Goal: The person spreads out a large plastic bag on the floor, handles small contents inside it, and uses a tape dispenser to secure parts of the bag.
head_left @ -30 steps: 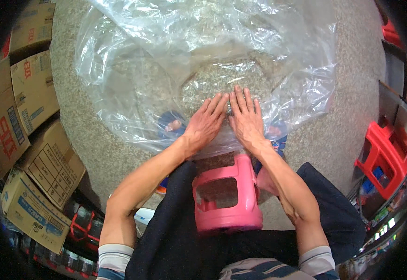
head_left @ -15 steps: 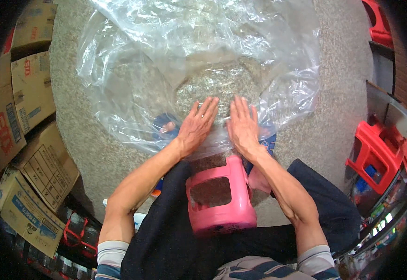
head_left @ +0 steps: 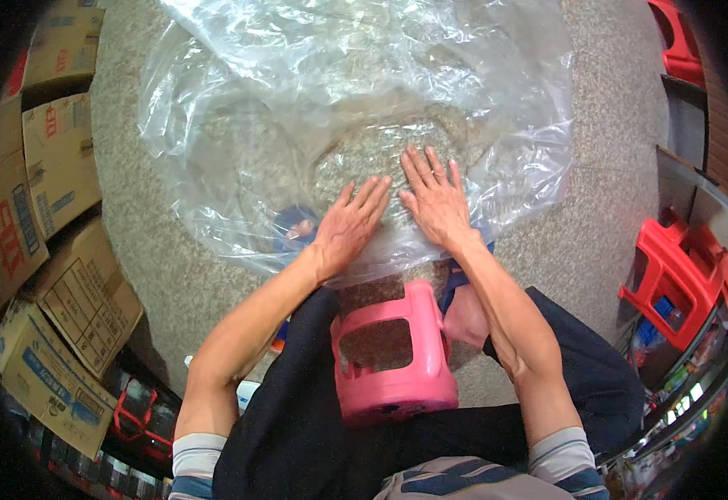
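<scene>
A large sheet of clear plastic film (head_left: 239, 150), wrinkled and shiny, lies spread over the floor in front of me. My left hand (head_left: 349, 223) rests flat on its near part, fingers stretched out. To the right, my right hand (head_left: 436, 200) lies palm down on the film as well, fingers slightly spread and reaching a little farther forward. Neither hand holds anything. The film's near edge overlaps my feet in blue sandals (head_left: 296, 227). Between my knees is a pink plastic stool (head_left: 397, 387), tipped on its side.
Cardboard boxes (head_left: 60, 158) are stacked along the left. A red plastic stool (head_left: 672, 283) stands at the right beside cluttered shelves (head_left: 685, 404). Another red plastic piece (head_left: 678, 46) is at the far right. Speckled grey floor (head_left: 614, 158) surrounds the film.
My right hand has slid forward across the film, away from me, and its fingers now point up and slightly left. My left hand has hardly moved.
</scene>
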Demonstrator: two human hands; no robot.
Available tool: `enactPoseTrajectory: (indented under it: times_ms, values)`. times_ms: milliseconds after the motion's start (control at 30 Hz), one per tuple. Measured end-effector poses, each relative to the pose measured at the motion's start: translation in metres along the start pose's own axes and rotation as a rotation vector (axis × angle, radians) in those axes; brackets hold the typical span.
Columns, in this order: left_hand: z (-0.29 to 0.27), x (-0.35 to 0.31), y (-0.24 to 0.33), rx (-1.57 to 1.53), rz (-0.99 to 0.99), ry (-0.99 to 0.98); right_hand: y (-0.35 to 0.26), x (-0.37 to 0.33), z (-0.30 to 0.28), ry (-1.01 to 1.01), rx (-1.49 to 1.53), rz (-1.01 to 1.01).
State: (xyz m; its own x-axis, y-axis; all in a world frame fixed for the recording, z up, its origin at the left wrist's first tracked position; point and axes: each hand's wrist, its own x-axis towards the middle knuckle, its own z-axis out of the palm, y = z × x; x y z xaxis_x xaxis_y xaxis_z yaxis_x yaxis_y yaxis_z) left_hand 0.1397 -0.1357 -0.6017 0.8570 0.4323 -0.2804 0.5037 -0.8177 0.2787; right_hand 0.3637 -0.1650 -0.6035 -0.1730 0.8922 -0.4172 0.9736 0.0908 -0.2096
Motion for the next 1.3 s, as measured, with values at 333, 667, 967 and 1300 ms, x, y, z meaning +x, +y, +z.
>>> enactPoseTrajectory:
  times_ms: [333,667,967,1300]
  values:
    - [-0.004,0.000,0.024,-0.230,-0.034,0.054,-0.020,-0.034,-0.035,0.586,1.006,0.541]
    - [-0.100,-0.023,0.015,-0.376,0.153,-0.073,-0.059,-0.135,0.020,-0.100,2.059,1.124]
    - [-0.288,-0.074,0.059,-0.329,0.395,-0.283,-0.032,-0.045,0.008,-0.070,2.465,0.569]
    - [-0.257,-0.150,0.123,-0.279,0.323,-0.082,-0.084,-0.037,-0.174,-0.171,2.911,0.088]
